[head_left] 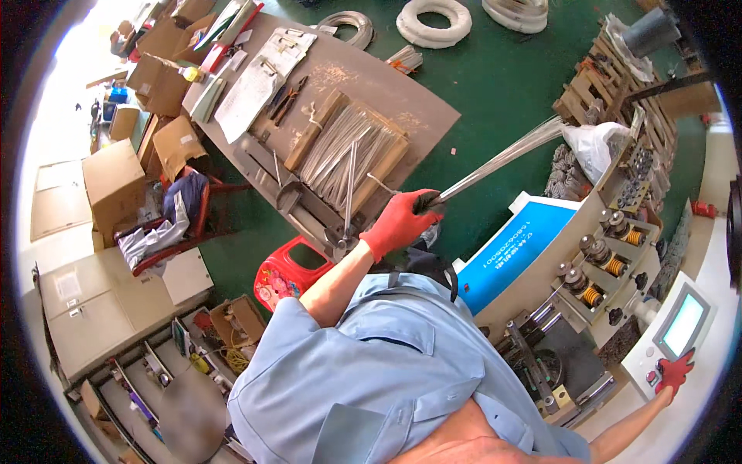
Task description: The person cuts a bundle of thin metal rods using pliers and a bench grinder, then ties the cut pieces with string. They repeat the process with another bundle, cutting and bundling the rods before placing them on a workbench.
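Note:
My left hand [398, 223], in a red glove, is shut on the near end of a long bundle of thin silvery metal rods [502, 158]. The bundle slants up and to the right, above the green floor. My right hand [675, 371], also red-gloved, rests with fingers apart on the buttons of a white control panel [657, 363], just below its small lit screen [685, 325]. It holds nothing. My blue shirt fills the lower middle of the view.
A brown worktable [402, 93] carries a wooden tray of cut rods [348, 151], pliers and papers. A red stool [290, 271] stands before it. At right is a wire machine with copper-coloured spools [610, 267] and a blue panel [510, 247]. Cardboard boxes [116, 182] at left; white coils [433, 19] and pallets [595, 93] beyond.

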Motion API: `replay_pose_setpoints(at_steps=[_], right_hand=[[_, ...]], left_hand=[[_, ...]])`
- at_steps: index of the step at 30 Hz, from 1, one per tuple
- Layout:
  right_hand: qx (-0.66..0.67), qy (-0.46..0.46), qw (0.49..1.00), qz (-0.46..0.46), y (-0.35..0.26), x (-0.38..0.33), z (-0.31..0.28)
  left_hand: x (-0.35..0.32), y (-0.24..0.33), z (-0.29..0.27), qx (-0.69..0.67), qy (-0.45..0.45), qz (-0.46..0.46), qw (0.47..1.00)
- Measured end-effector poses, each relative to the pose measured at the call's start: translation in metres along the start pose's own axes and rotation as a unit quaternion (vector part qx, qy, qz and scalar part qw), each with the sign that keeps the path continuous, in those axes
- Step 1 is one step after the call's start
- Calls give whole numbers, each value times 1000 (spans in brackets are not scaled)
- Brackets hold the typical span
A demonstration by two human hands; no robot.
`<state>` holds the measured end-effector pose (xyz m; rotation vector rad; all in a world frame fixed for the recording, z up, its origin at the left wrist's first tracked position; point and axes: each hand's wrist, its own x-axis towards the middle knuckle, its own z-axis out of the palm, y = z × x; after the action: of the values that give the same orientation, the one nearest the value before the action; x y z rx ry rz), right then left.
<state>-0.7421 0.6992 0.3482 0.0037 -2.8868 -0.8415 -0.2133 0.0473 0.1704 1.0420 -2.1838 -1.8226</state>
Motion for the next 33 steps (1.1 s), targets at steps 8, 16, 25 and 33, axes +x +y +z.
replay_pose_setpoints(at_steps=[8,16,25,33], right_hand=[[-11,-46,998,31,-35,-16,-42],[-42,-21,998,39,-37,-14,-44],[-68,23,997,20,-15,-4,-32],[89,46,964,-247,-166,-42,-124]], left_hand=[[-8,-1,-11,-27,39,9,999],[-21,-19,-17,-52,67,6,996],[-42,-31,-37,-99,105,23,989],[-64,-47,-97,-131,130,87,979]])
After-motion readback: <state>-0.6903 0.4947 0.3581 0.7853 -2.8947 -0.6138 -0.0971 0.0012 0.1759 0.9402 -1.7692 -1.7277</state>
